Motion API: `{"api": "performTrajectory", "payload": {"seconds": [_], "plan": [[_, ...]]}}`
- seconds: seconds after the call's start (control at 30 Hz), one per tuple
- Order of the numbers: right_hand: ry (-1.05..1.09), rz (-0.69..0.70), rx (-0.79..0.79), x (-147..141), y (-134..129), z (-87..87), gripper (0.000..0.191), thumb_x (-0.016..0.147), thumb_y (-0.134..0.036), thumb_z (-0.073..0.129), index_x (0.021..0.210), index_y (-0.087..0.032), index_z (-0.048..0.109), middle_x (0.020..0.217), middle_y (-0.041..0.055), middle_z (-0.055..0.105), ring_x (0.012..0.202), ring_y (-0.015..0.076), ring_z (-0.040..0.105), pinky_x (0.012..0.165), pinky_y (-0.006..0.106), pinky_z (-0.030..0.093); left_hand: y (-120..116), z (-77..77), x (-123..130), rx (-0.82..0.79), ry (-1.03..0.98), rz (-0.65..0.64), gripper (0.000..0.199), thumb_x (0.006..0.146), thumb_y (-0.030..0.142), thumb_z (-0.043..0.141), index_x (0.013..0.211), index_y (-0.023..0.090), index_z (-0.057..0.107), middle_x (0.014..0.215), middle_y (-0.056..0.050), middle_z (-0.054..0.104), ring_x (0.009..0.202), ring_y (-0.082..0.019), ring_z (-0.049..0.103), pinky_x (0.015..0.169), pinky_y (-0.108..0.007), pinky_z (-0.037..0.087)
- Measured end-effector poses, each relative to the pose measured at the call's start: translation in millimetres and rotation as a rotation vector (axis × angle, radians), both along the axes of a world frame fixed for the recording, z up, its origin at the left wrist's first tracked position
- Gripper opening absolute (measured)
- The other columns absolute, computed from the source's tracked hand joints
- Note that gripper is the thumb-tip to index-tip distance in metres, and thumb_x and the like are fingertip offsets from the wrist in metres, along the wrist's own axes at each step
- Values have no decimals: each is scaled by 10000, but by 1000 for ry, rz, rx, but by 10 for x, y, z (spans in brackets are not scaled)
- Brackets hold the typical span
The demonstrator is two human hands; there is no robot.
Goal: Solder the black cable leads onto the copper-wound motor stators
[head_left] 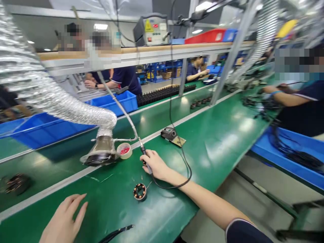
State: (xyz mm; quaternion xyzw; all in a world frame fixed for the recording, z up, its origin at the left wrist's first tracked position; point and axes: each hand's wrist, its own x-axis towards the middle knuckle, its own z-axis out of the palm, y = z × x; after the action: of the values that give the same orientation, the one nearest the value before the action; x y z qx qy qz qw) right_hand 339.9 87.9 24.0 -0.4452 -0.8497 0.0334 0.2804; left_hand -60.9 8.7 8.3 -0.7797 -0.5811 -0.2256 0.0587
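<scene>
Left hand (63,219): lay at 7 o'clock from frame centre, nearest the camera, over a green assembly bench (215,158); fingers spread apart, nothing held.
Right hand (155,165): rested near 5 o'clock, fingers clamped around the grip of a soldering iron (146,161); iron tip impossible to make out.
Wound stator (139,191): sat on the bench at 6 o'clock, copper coils uppermost, just below the right hand and not touching it.
Nearby: roll of tape (124,150) at 8 o'clock, beside a fume-extraction hood (101,152) on a silver flexible duct (50,91); iron stand (173,136) near 4 o'clock.
Beyond: co-worker's hand (272,89) at 3 o'clock, above a blue tray (286,152).
Step in hand: judged to be soldering at the stator, iron still off the coils.
Next need: judged to be iron tip to coil leads, stator steadied by the free hand.
</scene>
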Motion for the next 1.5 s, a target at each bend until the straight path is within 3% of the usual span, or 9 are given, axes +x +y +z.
{"api": "performTrajectory", "payload": {"seconds": [0.13, 0.27, 0.43, 0.53, 0.7, 0.9, 1.2, 1.37, 1.5], "plan": [[123, -122, 45, 13, -194, -45, 272, 824, -126, 620, 1071, -211, 546, 1038, 75, 522, 957, 212, 510, 864, 356, 466, 788, -303, 385, -77, 122, -83, 479, 879, 497, 388, 1060, 144, 657, 1077, -155, 632, 982, -315, 624, 906, -460, 503], [401, -250, 95, -12, -609, -131, 285, 842, -125, 585, 1101, -221, 515, 1076, 75, 508, 962, 199, 544, 841, 348, 500, 996, -436, 431, -213, 114, -113, 370, 906, 412, 357, 844, 178, 637, 933, -131, 650, 867, -280, 634, 848, -423, 508], [476, -283, 261, -230, -1108, -275, 289, 834, -170, 616, 1089, -252, 508, 1049, 75, 506, 942, 217, 558, 771, 359, 530, 766, -364, 482, -170, -15, -138, 312, 850, 381, 445, 596, 222, 534, 1025, -141, 638, 908, -277, 629, 784, -379, 512], [424, -219, 297, -416, -1255, -314, 286, 833, -152, 623, 1083, -249, 523, 1055, 84, 530, 917, 204, 560, 758, 341, 533, 434, -188, 627, -247, -136, -116, 290, 859, 389, 446, 649, 214, 542, 1037, -103, 642, 780, -212, 623, 665, -302, 497], [304, -155, 246, -656, -1260, -339, 224, 859, -101, 580, 1048, -217, 556, 1036, 101, 554, 946, 213, 542, 787, 356, 523, -122, 51, 853, -548, -262, -130, 340, 949, 497, 394, 825, 228, 561, 679, 18, 561, 566, -146, 476, 551, -221, 396], [151, -155, 179, -774, -1227, -351, 236, 875, -44, 508, 1032, -200, 587, 1053, 123, 549, 906, 215, 512, 769, 353, 512, -491, -21, 776, -670, -187, -168, 282, 839, 523, 616, 863, 246, 662, 626, 21, 548, 575, -162, 515, 586, -229, 383], [254, 67, -123, -810, -1094, -304, 268, 905, -72, 494, 1110, -237, 543, 1097, 58, 500, 959, 180, 489, 845, 288, 478, -424, -137, 700, -751, -276, -253, 164, 776, 333, 687, 681, 201, 667, 679, -7, 552, 637, -160, 525, 622, -241, 357], [214, 319, -212, -828, -879, -127, 323, 853, -47, 491, 1116, -230, 532, 1097, 45, 491, 932, 159, 488, 825, 267, 458, -201, 95, 665, -792, -621, -151, 476, 812, 627, 562, 648, 180, 577, 601, 25, 435, 584, -141, 406, 555, -238, 324], [196, 310, -74, -874, -749, -142, 362, 768, -28, 508, 1073, -220, 540, 1035, 53, 487, 945, 187, 480, 837, 309, 454, -4, 84, 662, -815, -879, -48, 618, 809, 781, 408, 819, 188, 583, 499, 104, 214, 429, -102, 216, 435, -216, 196]]}}
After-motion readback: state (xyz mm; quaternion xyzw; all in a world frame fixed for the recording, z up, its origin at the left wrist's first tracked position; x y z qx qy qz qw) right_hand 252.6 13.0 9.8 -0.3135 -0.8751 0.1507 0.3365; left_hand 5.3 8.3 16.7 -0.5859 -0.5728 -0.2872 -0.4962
